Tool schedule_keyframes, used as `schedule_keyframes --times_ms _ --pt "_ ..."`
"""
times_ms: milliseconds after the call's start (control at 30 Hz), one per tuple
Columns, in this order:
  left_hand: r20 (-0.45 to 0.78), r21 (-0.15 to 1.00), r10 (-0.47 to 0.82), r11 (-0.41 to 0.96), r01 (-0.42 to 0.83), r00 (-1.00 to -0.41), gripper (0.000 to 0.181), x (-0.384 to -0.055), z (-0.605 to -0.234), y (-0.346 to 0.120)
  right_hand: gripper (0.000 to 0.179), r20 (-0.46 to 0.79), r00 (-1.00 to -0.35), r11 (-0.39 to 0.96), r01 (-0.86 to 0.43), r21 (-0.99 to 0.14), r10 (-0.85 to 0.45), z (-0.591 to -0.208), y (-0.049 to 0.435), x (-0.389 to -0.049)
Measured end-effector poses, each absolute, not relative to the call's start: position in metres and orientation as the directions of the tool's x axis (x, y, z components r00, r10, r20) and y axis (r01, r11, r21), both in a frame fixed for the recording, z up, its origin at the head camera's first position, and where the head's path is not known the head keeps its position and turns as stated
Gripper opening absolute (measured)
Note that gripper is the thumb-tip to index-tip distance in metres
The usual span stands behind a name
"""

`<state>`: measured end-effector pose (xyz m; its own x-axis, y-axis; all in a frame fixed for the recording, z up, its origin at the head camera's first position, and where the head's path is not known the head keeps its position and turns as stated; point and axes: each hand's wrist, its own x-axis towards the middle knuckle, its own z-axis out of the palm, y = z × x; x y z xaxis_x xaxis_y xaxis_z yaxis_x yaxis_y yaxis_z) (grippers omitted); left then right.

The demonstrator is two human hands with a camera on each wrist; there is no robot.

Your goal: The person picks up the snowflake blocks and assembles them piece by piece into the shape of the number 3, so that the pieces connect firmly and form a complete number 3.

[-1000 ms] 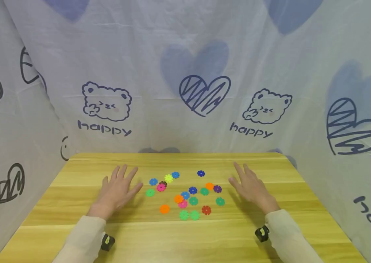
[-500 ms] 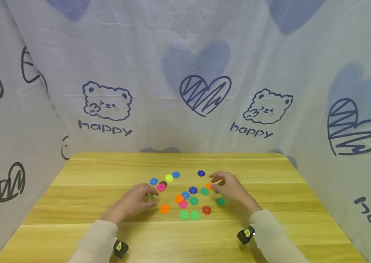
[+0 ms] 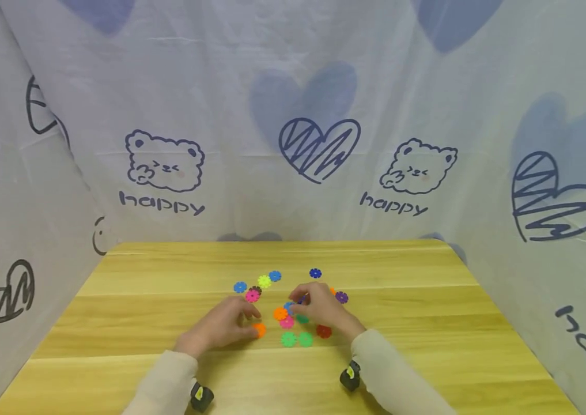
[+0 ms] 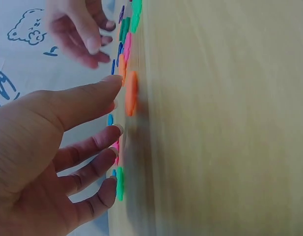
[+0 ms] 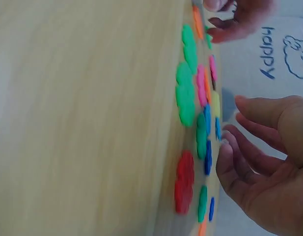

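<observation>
Colourful notched plastic discs, like flower-shaped snowflake pieces, lie scattered on the wooden table. My left hand (image 3: 220,325) hovers with bent, parted fingers, its thumb beside an orange disc (image 3: 260,329). In the left wrist view nothing sits between that thumb and the fingers (image 4: 90,167). Over the middle of the group is my right hand (image 3: 324,305), fingers loosely curved above a dark blue disc (image 3: 301,300) and a green disc (image 3: 302,318). The right wrist view shows its thumb and fingers apart, holding nothing. An orange disc (image 3: 280,313) overlaps a pink disc (image 3: 286,323).
Two light green discs (image 3: 297,339) and a red disc (image 3: 324,332) lie nearer me. Farther back are a yellow disc (image 3: 264,281), several blue ones and a purple disc (image 3: 341,297). A white printed curtain (image 3: 241,173) surrounds the wooden table (image 3: 251,380).
Both hands have come inward from the sides, over the discs, and their spread fingers have curved. The right hand has travelled left to the middle; the discs appear unmoved.
</observation>
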<state>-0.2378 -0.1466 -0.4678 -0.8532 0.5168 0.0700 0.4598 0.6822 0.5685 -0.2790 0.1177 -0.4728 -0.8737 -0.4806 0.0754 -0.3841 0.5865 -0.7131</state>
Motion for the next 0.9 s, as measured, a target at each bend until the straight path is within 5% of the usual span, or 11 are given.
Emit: schedule_keyframes --times_ms 400,900 --pt "0.078 0.532 0.53 0.694 0.485 -0.845 0.02 -0.24 -0.473 -0.141 0.031 0.068 -0.847 0.712 -0.484 -0.509 -0.527 -0.485 0.092 -0.282" --pt "0.075 0.605 0.486 0.672 0.427 -0.871 0.022 -0.239 -0.471 -0.139 0.018 0.09 -0.835 0.647 -0.483 -0.59 -0.542 -0.482 0.09 -0.277"
